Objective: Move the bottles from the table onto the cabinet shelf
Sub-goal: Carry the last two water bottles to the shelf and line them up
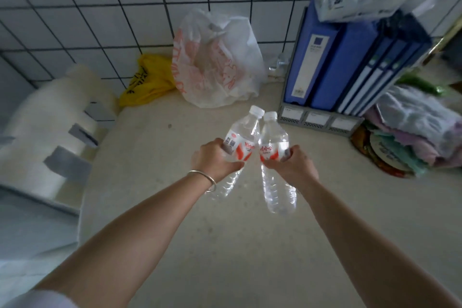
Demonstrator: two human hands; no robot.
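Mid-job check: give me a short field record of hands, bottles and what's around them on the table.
left hand: left hand grips left water bottle at its label
right hand: right hand grips right water bottle at its label
bottles: clear, white caps on, caps leaning together near the top
table: beige table under both bottles
behind bottles: white plastic bag, yellow bag
right side: blue binders in a grey rack
cabinet shelf: not identifiable in this view
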